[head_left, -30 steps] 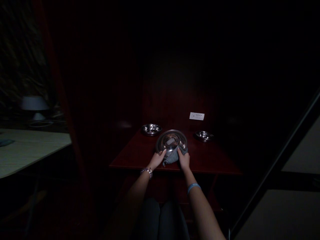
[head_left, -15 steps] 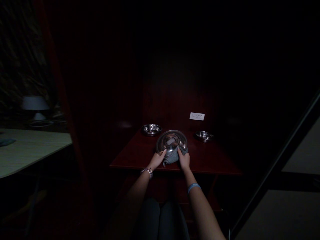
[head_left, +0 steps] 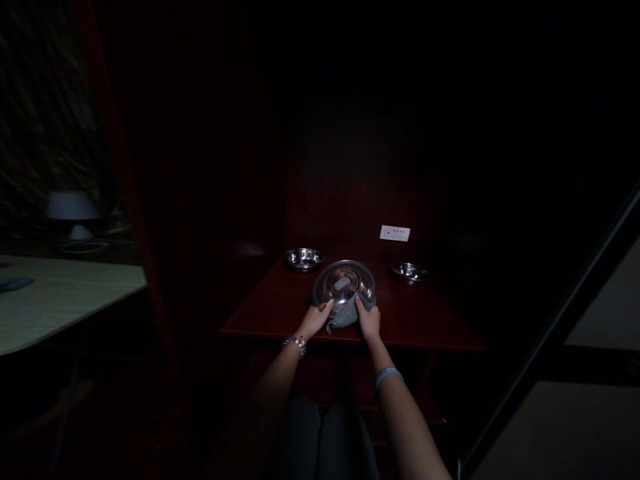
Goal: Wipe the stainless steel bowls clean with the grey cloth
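A round stainless steel bowl (head_left: 340, 272) is tilted up in front of me, with a pale label-like patch at its middle. My left hand (head_left: 315, 320) is closed on its lower left rim, thumb on top. At the lower right, my right hand (head_left: 369, 321) pinches a grey cloth (head_left: 345, 315) against the rim, the thumb pressing the cloth on the metal. The cloth hangs over the near edge of the bowl. Fingers under the rim are hidden on both hands.
On the dark red desk (head_left: 270, 313) a steel bowl (head_left: 305, 260) stands back left and another steel bowl (head_left: 409, 273) at the right. A white socket plate (head_left: 395, 233) is on the back wall. Left of a partition are a pale table (head_left: 75, 287) and a lamp (head_left: 73, 207).
Both hands keep their grip on the bowl and cloth, almost unmoved. The whole view has shifted very slightly.
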A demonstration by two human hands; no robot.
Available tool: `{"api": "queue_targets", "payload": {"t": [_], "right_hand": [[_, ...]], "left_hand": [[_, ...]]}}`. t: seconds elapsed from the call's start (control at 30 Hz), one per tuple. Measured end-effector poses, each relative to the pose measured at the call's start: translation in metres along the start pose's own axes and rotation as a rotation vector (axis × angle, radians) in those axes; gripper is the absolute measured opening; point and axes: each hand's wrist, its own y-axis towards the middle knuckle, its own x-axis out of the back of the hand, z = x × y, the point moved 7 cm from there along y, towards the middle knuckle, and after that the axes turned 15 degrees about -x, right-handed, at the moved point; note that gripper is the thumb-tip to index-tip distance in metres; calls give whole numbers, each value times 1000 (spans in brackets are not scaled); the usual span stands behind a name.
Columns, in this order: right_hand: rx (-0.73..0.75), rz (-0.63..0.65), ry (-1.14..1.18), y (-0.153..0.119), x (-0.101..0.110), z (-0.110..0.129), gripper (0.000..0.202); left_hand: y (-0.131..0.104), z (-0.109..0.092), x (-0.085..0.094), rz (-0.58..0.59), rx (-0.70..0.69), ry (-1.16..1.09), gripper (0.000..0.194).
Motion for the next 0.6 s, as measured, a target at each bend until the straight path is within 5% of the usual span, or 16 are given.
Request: {"api": "queue_targets", "payload": {"t": [0.6], "right_hand": [[-1, 5, -9, 1, -1, -1, 44]], "left_hand": [[0, 1, 1, -39, -6, -19, 46]]}}
